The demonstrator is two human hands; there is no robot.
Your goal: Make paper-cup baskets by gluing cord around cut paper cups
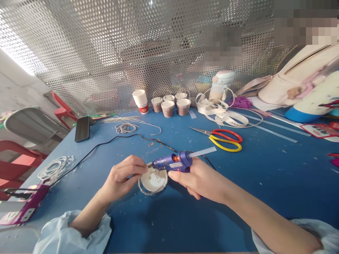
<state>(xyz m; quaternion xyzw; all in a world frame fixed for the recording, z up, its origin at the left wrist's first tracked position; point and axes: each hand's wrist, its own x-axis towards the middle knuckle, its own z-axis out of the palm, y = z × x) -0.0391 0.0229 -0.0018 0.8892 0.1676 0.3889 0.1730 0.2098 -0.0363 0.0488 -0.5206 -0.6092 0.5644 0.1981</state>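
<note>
Hands at work over a blue bench (286, 183). The right hand (200, 178) grasps a purple hot-glue gun (171, 162), a translucent glue stick (203, 152) protruding from its rear and its nozzle at the far rim of a small white cup (155, 182) (a cord loop curves around the near side). The left hand (123, 176) pinches at that rim; whether wall or cord is gripped cannot be told. The cup sits between the hands. Beyond stand five handled cups (168, 110) beside stacked paper cups (140, 98); red-and-yellow-handled scissors (212, 134) lie beyond the right hand, a smartphone (82, 129) at far left.
</note>
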